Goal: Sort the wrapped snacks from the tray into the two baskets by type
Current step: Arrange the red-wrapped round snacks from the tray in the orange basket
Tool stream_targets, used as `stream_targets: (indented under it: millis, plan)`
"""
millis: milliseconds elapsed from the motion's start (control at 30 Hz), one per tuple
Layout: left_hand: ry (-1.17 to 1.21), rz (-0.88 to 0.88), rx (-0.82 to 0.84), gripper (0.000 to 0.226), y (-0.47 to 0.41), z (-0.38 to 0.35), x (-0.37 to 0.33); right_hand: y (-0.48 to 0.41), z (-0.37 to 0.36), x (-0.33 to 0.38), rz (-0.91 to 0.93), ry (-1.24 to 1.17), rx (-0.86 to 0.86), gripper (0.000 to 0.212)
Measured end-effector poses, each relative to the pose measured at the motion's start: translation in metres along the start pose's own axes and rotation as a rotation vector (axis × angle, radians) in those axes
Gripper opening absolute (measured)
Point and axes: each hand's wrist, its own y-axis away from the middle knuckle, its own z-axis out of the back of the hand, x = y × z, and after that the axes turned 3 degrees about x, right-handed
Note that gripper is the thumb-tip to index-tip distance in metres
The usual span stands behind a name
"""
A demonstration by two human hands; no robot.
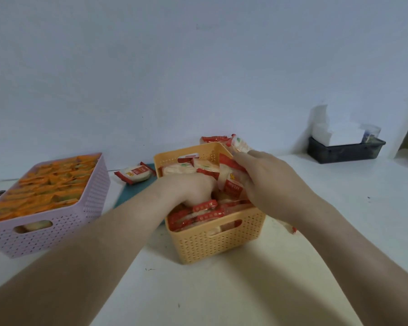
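An orange basket (pixel 212 243) stands in the middle of the table, packed with red-and-white wrapped snacks (pixel 206 211). My left hand (pixel 186 189) is pushed down among those packets, fingers curled and partly hidden. My right hand (pixel 266 177) is at the basket's right rim, shut on a red-and-white snack (pixel 231 182) that stands upright. A pink basket (pixel 64 220) at the left is full of orange-wrapped snacks (pixel 45 187). One red-and-white snack (pixel 136 174) lies on the teal tray (pixel 132 191) between the baskets. More red packets (pixel 224 140) show behind the orange basket.
A dark bin (pixel 344 151) with white paper in it sits at the back right by the wall. A red packet end (pixel 292 229) pokes out under my right forearm. The white table (pixel 222 290) stretches toward me.
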Motion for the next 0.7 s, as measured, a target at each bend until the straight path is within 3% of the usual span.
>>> stream_targets:
  millis: [100, 200, 333, 433, 533, 633, 700]
  plan:
    - [0.082, 0.009, -0.019, 0.016, -0.010, -0.005, -0.008, 0.002, -0.003, -0.004, -0.029, -0.019, 0.042, 0.030]
    - [0.115, 0.077, -0.153, 0.013, 0.004, 0.003, -0.008, 0.005, -0.004, -0.007, -0.043, -0.061, 0.006, 0.024]
    - [0.195, 0.256, -0.607, 0.023, 0.048, 0.004, 0.004, 0.009, -0.004, -0.008, -0.046, -0.071, -0.002, 0.026]
    - [0.677, 0.234, -0.912, 0.029, 0.072, -0.009, 0.014, 0.011, -0.009, -0.004, -0.020, 0.015, 0.078, 0.019]
    - [0.986, 0.126, -0.881, 0.026, 0.075, -0.022, 0.017, 0.008, -0.013, 0.002, -0.038, 0.106, 0.203, 0.029]
    - [1.022, 0.080, -0.887, 0.024, 0.076, -0.029, 0.018, 0.006, -0.013, 0.008, -0.050, 0.086, 0.327, 0.049]
    - [1.026, 0.040, -0.883, 0.024, 0.078, -0.030, 0.018, 0.006, -0.010, 0.009, -0.062, 0.065, 0.256, 0.055]
